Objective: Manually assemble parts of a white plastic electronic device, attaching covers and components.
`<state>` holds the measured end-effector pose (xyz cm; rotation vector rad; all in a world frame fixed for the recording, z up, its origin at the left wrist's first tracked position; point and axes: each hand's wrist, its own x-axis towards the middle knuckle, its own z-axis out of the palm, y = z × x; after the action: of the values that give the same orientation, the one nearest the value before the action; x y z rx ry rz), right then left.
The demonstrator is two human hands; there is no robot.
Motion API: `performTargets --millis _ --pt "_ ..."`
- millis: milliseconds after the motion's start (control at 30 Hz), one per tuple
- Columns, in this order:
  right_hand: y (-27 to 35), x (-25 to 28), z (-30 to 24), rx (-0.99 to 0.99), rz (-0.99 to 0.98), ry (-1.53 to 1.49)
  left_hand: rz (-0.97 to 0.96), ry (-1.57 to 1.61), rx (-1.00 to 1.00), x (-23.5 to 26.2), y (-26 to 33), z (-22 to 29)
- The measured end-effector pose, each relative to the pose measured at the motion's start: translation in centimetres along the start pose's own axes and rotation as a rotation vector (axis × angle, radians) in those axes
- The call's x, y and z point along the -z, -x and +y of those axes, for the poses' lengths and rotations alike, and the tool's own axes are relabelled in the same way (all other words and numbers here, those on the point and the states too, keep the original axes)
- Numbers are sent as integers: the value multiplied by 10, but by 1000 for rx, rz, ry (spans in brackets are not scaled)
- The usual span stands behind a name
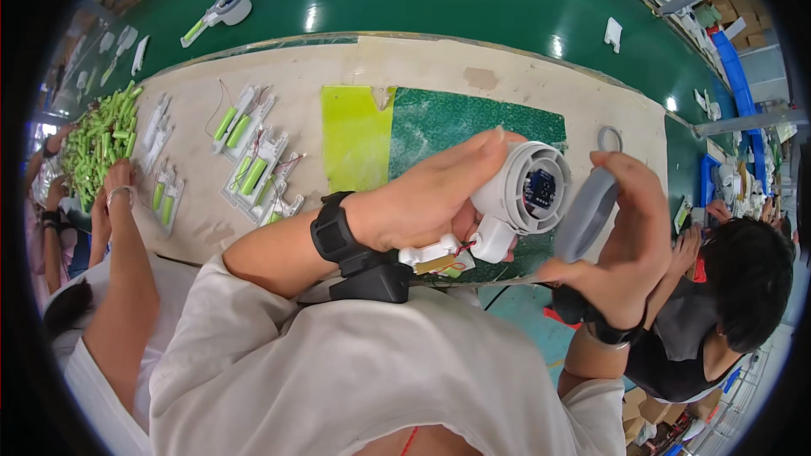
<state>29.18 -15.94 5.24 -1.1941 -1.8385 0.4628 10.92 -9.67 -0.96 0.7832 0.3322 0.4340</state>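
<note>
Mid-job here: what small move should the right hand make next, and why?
Probably bring the round grey plastic piece square to the open end of the white cylindrical plastic housing: the right hand holds it just beside that end, the left hand grips the housing, and the dark-blue circuit board inside is uncovered.

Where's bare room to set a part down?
Free: lime sheet, between battery-loaded housings and dark green mat; also the far green surface, between the round-headed device and white piece. Crowded: left end, around the battery pile.
</note>
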Motion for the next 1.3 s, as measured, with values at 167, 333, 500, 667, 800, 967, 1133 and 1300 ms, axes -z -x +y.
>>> performTargets --millis 167,333,500,667,800,967,1133,1300 --pt "4 -22 -11 205 112 344 30 126 -39 -6 2 4" --pt "-3 -27 -13 330 170 352 20 30 -141 -5 -1 1" --pt "-3 -27 -15 382 215 376 6 6 -177 -5 -1 2" --pt "4 -28 -20 387 184 578 -7 68 -182 -3 -4 -1" --pt "2 -31 -20 425 249 543 -27 91 -180 -2 -5 -3" --pt "2 -30 -20 413 245 516 -53 68 -187 -2 -5 -2" --pt "2 -27 -22 348 189 511 -62 11 -215 -3 -5 0" --pt "1 -21 -10 215 33 479 -50 -114 -254 0 -3 8"
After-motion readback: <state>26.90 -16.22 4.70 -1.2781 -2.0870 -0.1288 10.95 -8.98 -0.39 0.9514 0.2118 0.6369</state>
